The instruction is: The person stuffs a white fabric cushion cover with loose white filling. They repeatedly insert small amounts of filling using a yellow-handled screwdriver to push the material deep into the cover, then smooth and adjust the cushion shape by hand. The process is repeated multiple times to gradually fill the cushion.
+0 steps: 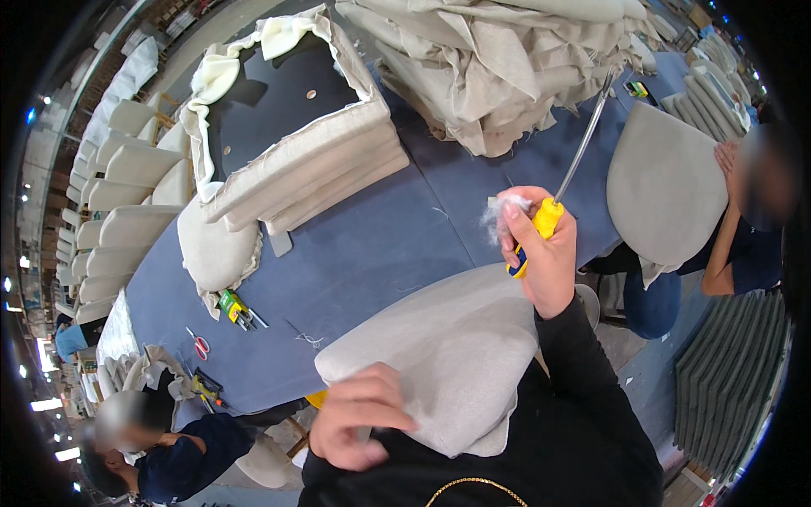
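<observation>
My right hand is closed around the yellow and blue handle of a long screwdriver, its metal shank pointing up and away. A tuft of white stuffing fibre is pinched at the same hand's fingers. Below, a beige upholstered chair cushion or back leans between the table edge and my body. Over its lower left part hovers my left hand, slightly blurred, with fingers loosely bent, thumb apart and nothing visible in them.
The blue-grey table bears an upturned upholstered seat stack, a fabric pile, a rounded beige pad, red scissors, a green-yellow box and a staple gun. Co-workers sit left and right; one holds a grey-beige panel.
</observation>
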`<action>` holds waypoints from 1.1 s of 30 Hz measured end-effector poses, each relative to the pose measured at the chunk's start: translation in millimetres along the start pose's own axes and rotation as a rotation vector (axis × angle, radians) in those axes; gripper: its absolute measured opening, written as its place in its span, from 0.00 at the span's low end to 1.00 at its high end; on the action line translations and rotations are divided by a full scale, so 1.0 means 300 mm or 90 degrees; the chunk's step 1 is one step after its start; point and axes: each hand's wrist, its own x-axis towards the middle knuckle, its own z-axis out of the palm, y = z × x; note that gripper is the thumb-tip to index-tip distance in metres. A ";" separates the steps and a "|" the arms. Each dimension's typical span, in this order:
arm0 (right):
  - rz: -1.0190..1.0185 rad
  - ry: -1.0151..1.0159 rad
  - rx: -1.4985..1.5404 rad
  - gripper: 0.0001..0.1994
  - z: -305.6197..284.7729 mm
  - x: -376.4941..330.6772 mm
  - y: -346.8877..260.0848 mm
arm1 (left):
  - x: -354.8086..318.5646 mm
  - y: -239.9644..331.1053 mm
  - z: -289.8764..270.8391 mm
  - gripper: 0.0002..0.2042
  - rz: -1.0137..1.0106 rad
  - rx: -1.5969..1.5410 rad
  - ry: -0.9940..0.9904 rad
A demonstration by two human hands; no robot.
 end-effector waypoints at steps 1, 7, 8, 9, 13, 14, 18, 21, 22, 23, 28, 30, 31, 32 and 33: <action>0.001 0.013 -0.014 0.07 0.001 0.009 0.015 | 0.002 0.002 0.019 0.18 -0.006 0.104 -0.004; -0.146 0.084 -0.086 0.17 0.018 0.164 0.026 | 0.081 -0.054 0.018 0.40 -0.009 0.387 0.091; -0.143 0.061 -0.069 0.16 0.019 0.213 0.022 | 0.119 -0.053 -0.001 0.38 -0.026 0.384 0.116; -0.150 0.033 -0.054 0.15 0.026 0.248 0.010 | 0.154 -0.057 -0.027 0.37 -0.033 0.382 0.144; -0.138 -0.012 -0.137 0.11 0.057 0.193 -0.049 | 0.231 -0.047 -0.121 0.32 0.025 0.476 0.171; -0.154 -0.017 -0.144 0.12 0.052 0.161 -0.056 | 0.255 -0.010 -0.131 0.32 0.038 0.531 0.157; -0.174 0.001 -0.124 0.10 -0.015 0.068 0.028 | 0.342 0.022 -0.086 0.24 0.058 0.700 0.139; -0.104 0.012 -0.105 0.08 -0.070 -0.005 0.058 | 0.389 -0.020 -0.072 0.17 0.112 0.772 0.153; -0.090 0.021 -0.110 0.09 -0.082 -0.030 0.059 | 0.392 -0.033 -0.076 0.16 0.112 0.775 0.141; -0.081 0.025 -0.109 0.09 -0.086 -0.042 0.062 | 0.406 -0.034 -0.083 0.15 0.116 0.787 0.130; -0.012 -0.001 -0.035 0.11 -0.088 -0.145 0.055 | 0.468 -0.044 -0.059 0.06 0.109 0.737 0.186; -0.006 -0.039 -0.010 0.11 -0.070 -0.184 0.056 | 0.479 -0.055 -0.043 0.09 0.031 0.673 0.243; -0.003 -0.059 0.003 0.11 -0.063 -0.198 0.057 | 0.480 -0.066 -0.038 0.10 0.011 0.649 0.262; -0.012 -0.113 0.008 0.11 -0.059 -0.202 0.054 | 0.486 -0.072 -0.035 0.10 -0.007 0.629 0.281; -0.051 -0.137 -0.020 0.11 -0.047 -0.201 0.055 | 0.489 -0.076 -0.031 0.10 -0.025 0.608 0.300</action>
